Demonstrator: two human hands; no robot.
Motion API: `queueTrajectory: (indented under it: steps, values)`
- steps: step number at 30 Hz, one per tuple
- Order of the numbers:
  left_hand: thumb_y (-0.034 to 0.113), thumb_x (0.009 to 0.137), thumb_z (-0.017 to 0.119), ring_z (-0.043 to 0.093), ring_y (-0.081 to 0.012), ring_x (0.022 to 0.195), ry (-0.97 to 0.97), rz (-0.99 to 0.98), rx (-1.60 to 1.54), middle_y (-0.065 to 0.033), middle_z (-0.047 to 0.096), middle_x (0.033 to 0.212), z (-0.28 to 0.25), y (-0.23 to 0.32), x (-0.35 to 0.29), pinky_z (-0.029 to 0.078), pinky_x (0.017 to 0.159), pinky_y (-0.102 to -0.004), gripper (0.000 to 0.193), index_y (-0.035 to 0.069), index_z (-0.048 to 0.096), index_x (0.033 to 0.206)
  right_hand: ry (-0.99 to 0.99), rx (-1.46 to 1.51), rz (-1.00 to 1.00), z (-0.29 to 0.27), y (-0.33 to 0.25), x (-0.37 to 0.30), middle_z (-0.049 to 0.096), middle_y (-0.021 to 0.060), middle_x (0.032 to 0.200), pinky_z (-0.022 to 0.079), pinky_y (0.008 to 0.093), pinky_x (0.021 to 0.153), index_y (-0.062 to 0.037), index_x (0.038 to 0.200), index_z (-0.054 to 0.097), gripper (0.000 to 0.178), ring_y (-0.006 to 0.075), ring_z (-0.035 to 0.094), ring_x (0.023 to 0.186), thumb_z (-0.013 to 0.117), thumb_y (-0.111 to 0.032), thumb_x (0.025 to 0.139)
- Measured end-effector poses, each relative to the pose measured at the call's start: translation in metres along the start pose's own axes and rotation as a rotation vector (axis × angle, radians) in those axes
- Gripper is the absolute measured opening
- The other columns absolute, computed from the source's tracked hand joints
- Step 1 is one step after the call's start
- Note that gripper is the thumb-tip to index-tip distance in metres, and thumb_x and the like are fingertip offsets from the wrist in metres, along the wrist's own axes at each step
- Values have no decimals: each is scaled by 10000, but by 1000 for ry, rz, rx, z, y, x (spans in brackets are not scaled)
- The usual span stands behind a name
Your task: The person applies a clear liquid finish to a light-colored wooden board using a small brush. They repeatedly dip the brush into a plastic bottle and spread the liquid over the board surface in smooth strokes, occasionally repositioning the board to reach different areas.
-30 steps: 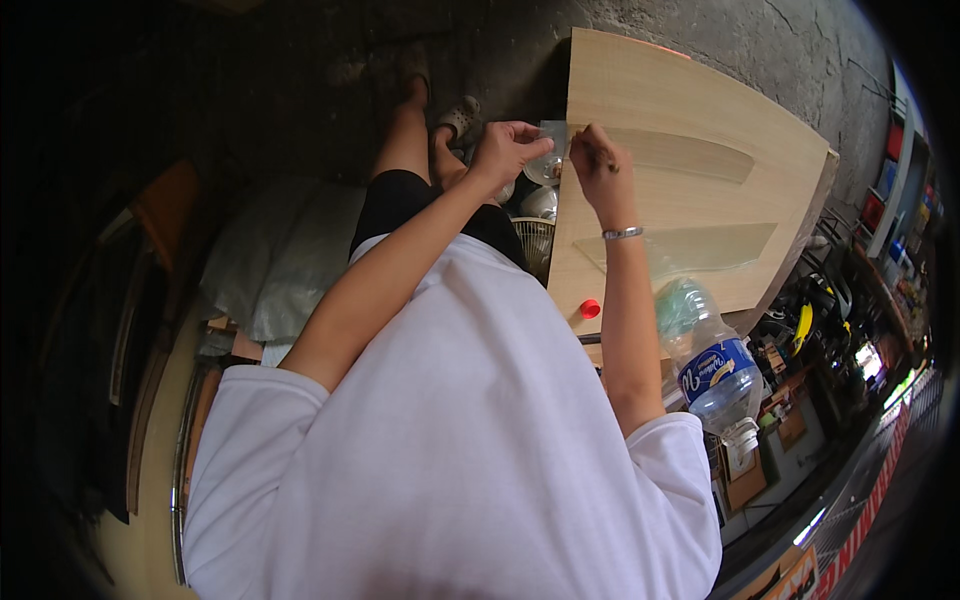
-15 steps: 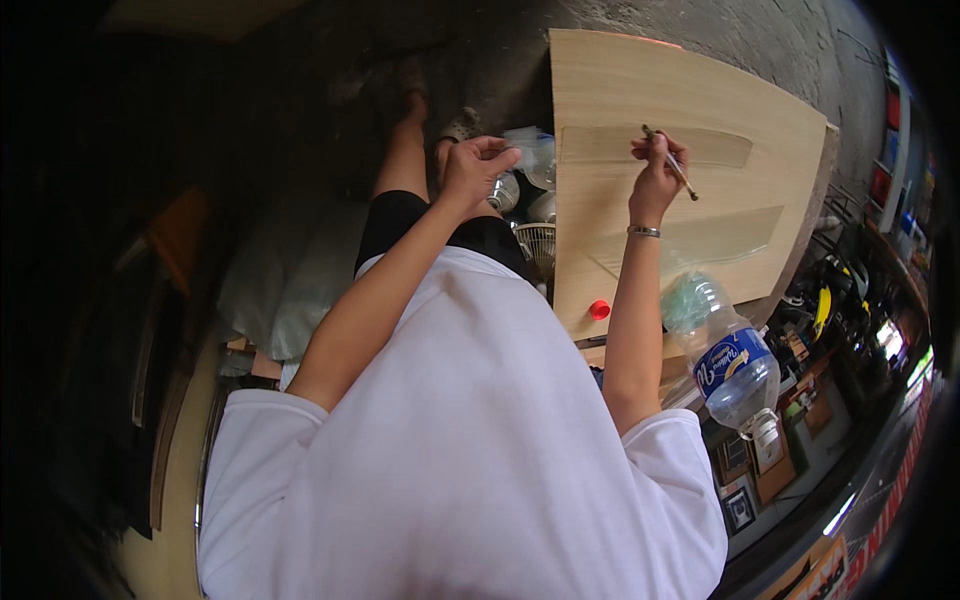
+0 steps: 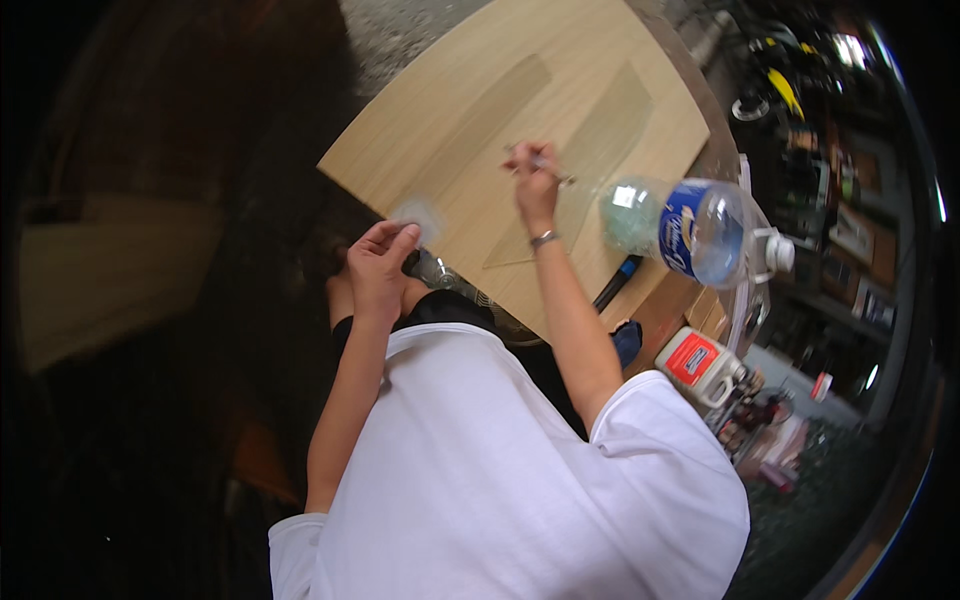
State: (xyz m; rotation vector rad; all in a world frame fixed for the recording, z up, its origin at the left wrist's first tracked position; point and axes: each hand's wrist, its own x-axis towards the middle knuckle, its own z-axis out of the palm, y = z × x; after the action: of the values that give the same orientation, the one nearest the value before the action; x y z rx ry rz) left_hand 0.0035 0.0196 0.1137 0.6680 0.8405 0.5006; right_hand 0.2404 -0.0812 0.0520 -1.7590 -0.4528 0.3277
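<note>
My left hand point(image 3: 378, 268) pinches a small, thin piece of clear plastic point(image 3: 420, 216) between thumb and fingers, beside the near-left edge of a pale wooden board point(image 3: 585, 45). Over the board, my right hand point(image 3: 537, 188) is closed round a slim stick-like tool point(image 3: 567, 180); motion blurs it, and I cannot tell its exact kind. Two long translucent strips lie on the board: one strip point(image 3: 490, 108) farther left, the other strip point(image 3: 605, 130) nearer the right hand. Part of the second strip is hidden by my hand and forearm.
A large clear plastic bottle point(image 3: 715, 235) with a blue label lies on its side to the right. Nearby are a dark tube with a blue band point(image 3: 618, 282) and a white jug point(image 3: 697, 367) with a red label. Clutter fills the far right.
My view has turned, so the board appears rotated and shifted left. Both hands keep their holds. The jug and dark tube have come into view; the red cap is out of sight.
</note>
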Motion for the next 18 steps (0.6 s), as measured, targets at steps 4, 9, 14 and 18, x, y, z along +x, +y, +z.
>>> queueTrajectory:
  steps: [4,9,14,18]
  values:
    - [49,847,741,666,-126,868,-352,-37,49,-86,710,953,114,26,-13,524,826,-248,196,-43,691,1013,89,-153,-23,-21,-16,-101,666,66,801,527,274,633,-13,976,550,181,129,654,686,614,-182,961]
    - [144,814,749,662,-150,792,-499,-126,344,-114,705,867,250,11,-37,536,748,-288,302,-92,678,990,182,-158,47,-63,-30,-170,669,69,750,526,272,635,-8,969,555,150,134,667,689,602,-150,965]
    - [156,791,766,642,-142,706,-545,-223,382,-92,670,801,313,-27,-51,547,639,-286,273,-70,676,917,395,-50,120,-93,-29,-199,665,79,723,537,276,639,0,937,546,161,140,673,680,574,-152,984]
    - [125,787,769,626,-132,677,-555,-251,343,-83,650,783,338,-43,-58,552,574,-267,235,-61,662,883,413,-30,162,-104,-34,-208,654,77,723,534,270,643,11,939,553,171,139,676,680,568,-152,988]
